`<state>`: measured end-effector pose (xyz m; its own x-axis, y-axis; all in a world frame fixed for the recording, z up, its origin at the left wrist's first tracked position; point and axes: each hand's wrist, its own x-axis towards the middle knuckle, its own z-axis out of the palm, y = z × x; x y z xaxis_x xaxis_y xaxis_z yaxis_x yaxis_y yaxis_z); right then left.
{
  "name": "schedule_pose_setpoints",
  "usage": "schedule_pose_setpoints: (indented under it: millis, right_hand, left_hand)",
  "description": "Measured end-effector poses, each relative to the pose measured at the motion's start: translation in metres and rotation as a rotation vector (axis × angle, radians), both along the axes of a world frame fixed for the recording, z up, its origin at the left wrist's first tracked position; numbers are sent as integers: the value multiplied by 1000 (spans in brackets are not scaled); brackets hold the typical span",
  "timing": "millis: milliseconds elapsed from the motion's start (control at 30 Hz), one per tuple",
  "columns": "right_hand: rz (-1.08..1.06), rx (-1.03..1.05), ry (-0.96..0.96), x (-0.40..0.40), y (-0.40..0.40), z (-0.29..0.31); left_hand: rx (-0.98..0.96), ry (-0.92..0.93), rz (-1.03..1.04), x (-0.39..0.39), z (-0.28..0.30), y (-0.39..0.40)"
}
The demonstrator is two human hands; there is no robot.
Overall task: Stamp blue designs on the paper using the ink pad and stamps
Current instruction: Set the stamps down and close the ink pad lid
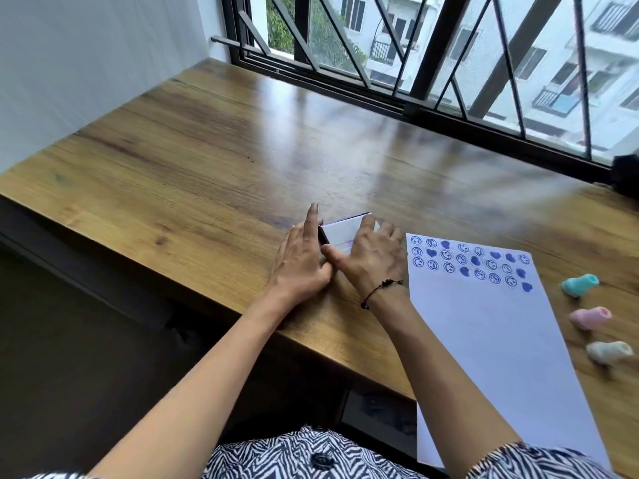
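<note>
The ink pad [340, 231], a small flat case with a white lid and dark edge, lies on the wooden table [193, 160]. My left hand [301, 261] presses against its left side, fingers stretched out. My right hand [371, 254] lies over its lid, thumb at the near edge. To the right lies the white paper [498, 340], with three rows of blue smiley faces and hearts along its far end. Three stamps lie on their sides right of the paper: a teal stamp [580, 285], a pink stamp [590, 318] and a cream stamp [609, 352].
A barred window [415, 57] runs along the table's far edge. A dark object [626, 174] sits at the far right corner. The paper's near end hangs over the table's front edge. A white wall stands to the left.
</note>
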<state>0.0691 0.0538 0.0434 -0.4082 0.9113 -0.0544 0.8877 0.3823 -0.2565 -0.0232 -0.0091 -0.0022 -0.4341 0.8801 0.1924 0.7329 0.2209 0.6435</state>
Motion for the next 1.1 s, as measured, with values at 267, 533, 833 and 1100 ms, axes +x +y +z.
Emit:
schedule_pose_setpoints:
  millis: [267, 533, 833, 1100]
  right_hand:
    - [0, -20, 91, 3, 3, 0]
    - [9, -20, 61, 1, 0, 2]
    - [36, -124, -18, -5, 7, 9]
    - [50, -71, -16, -2, -1, 8]
  left_hand:
    - [-26, -19, -1, 0, 1, 1]
    - [-29, -22, -1, -1, 1, 0]
    - [-59, -73, -40, -5, 1, 1]
    - [-102, -92, -69, -4, 8, 1]
